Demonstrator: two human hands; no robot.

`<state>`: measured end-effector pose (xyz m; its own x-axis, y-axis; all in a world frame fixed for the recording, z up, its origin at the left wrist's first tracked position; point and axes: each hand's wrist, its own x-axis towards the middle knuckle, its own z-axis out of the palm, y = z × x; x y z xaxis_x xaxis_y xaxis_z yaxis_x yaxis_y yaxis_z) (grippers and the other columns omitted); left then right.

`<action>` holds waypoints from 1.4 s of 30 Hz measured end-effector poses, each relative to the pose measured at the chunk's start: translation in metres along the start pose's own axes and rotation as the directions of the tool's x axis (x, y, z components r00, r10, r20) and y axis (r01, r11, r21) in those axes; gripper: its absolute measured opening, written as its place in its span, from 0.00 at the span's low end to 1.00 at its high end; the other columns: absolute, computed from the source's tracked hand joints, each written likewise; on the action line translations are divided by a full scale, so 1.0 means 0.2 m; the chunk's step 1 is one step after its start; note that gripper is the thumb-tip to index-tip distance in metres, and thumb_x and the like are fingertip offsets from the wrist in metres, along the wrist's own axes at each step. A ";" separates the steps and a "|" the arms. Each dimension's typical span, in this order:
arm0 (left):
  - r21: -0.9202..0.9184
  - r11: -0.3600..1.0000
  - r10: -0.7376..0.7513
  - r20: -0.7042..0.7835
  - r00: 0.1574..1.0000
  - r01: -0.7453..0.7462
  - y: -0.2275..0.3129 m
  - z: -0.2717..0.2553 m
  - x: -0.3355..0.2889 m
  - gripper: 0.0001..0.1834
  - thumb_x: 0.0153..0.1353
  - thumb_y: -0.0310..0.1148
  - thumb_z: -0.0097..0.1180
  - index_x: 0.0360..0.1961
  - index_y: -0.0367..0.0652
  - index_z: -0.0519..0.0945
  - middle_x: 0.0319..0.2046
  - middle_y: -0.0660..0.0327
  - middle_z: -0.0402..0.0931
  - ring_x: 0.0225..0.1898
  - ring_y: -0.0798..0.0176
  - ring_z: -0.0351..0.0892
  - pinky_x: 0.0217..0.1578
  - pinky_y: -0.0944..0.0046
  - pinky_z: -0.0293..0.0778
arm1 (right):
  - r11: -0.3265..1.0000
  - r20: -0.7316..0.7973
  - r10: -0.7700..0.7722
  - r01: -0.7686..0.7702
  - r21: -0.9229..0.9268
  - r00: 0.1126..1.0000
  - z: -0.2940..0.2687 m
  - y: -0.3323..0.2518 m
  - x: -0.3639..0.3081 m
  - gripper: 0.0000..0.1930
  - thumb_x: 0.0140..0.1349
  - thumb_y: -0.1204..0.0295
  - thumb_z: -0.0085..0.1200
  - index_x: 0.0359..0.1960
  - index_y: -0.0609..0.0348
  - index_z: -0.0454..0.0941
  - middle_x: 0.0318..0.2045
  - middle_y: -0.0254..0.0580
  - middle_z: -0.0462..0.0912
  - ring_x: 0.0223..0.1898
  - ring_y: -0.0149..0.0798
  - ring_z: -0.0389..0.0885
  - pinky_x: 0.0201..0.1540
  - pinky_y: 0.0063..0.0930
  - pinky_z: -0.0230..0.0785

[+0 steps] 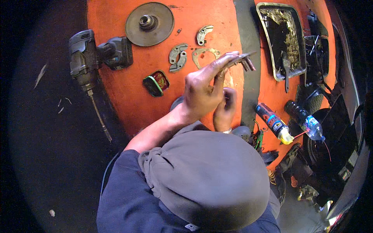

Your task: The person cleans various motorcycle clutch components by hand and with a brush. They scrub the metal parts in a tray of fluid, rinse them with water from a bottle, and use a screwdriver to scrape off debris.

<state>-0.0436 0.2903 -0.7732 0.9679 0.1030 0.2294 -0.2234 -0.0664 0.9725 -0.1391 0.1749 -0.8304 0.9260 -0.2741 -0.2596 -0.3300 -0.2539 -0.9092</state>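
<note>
My left hand (pixel 204 87) is closed on a flat metal plate with short pins (pixel 244 60), held up above the orange work surface. Just below it and to the right is my right hand (pixel 226 110), blurred, its fingers partly hidden behind the left. Beyond the hands lies a thin metal ring plate with holes (pixel 196 56). Curved clutch shoes (pixel 174 56) rest to its left, and a single clutch shoe (pixel 201 35) sits farther back. A small spring (pixel 178 32) lies near a round metal pulley disc (pixel 136 28) at the back left.
A cordless impact wrench (pixel 82 58) lies at the left edge, by a green-rimmed tin (pixel 153 86). On the right stand a dirty tray (pixel 267 42) with a brush (pixel 286 66), a spray can (pixel 272 120) and a plastic bottle (pixel 311 123). A grey head covering (pixel 213 174) blocks the lower middle.
</note>
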 end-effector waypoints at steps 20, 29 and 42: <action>-0.368 0.772 -0.515 0.118 0.849 0.519 0.11 -0.09 0.01 0.24 0.61 0.14 0.53 0.60 0.35 0.72 0.49 0.60 0.79 0.47 0.68 0.79 0.47 0.69 0.76 | 0.993 0.495 -0.054 -0.005 0.117 0.867 0.46 0.26 0.01 0.28 0.62 0.66 0.57 0.64 0.58 0.67 0.58 0.48 0.73 0.57 0.43 0.73 0.56 0.37 0.70; -0.755 0.356 -0.589 0.277 0.759 0.551 0.04 -0.14 0.10 0.19 0.74 0.35 0.42 0.63 0.44 0.64 0.57 0.57 0.71 0.56 0.59 0.76 0.49 0.50 0.81 | 0.874 -0.161 0.065 0.021 0.486 0.985 -0.13 -0.38 0.26 0.13 0.70 0.69 0.43 0.49 0.65 0.72 0.33 0.37 0.74 0.32 0.28 0.73 0.38 0.25 0.69; -0.763 0.525 -0.385 0.182 0.905 0.377 0.04 -0.08 0.05 0.20 0.73 0.29 0.43 0.65 0.46 0.63 0.57 0.57 0.69 0.50 0.63 0.75 0.41 0.62 0.76 | 0.893 0.306 -0.450 0.427 0.144 0.839 -0.16 -0.57 0.20 0.33 0.71 0.47 0.38 0.56 0.70 0.74 0.23 0.43 0.71 0.25 0.39 0.70 0.32 0.34 0.64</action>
<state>-0.0375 0.3073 -0.7614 0.9828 -0.0619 -0.1739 0.1591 0.7617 0.6281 -0.0710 0.1637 -0.7268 0.9815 0.1677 0.0920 0.1267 -0.2098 -0.9695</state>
